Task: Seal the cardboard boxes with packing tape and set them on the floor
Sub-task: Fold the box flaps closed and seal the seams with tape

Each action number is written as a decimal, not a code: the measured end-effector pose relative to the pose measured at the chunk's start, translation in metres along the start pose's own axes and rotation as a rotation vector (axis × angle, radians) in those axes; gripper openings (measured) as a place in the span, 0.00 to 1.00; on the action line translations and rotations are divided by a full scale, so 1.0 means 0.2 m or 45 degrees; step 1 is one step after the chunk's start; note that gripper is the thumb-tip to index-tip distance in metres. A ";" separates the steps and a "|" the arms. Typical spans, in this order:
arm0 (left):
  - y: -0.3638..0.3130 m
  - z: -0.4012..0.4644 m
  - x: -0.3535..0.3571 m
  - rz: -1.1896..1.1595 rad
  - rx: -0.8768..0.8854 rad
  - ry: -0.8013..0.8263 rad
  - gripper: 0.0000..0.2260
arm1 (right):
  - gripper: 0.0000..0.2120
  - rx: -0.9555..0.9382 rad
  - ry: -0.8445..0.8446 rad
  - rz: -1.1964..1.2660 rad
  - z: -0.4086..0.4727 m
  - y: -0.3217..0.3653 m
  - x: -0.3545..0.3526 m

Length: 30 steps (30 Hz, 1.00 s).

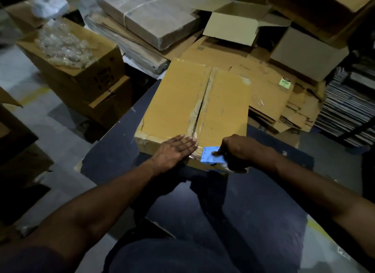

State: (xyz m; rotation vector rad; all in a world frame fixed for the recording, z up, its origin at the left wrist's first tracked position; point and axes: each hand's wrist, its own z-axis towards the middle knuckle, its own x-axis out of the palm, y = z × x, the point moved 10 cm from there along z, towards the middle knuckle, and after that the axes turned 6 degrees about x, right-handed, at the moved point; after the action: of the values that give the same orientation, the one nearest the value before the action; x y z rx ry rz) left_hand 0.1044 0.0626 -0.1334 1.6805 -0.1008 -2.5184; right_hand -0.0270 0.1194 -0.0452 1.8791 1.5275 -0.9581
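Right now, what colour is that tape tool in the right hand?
Light blue tape dispenser, head view.

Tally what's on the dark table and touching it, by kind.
Box: 1
Tape dispenser: 1
Hands: 2, the left hand flat on the box and the right hand gripping the dispenser
Total: 4

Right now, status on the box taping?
Left hand flat on near edge of cardboard box. Right hand grips blue tape dispenser at near end of seam. Nothing in the way.
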 end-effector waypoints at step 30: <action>-0.34 0.21 0.05 -0.260 -0.073 -0.091 0.21 | 0.29 -0.127 0.045 -0.068 -0.16 -0.17 0.15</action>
State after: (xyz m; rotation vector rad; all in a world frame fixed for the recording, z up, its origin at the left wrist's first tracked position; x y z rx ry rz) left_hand 0.0576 0.1277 -0.1347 1.6562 0.1434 -2.6989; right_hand -0.0502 0.1695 -0.0475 1.8027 1.6236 -0.8593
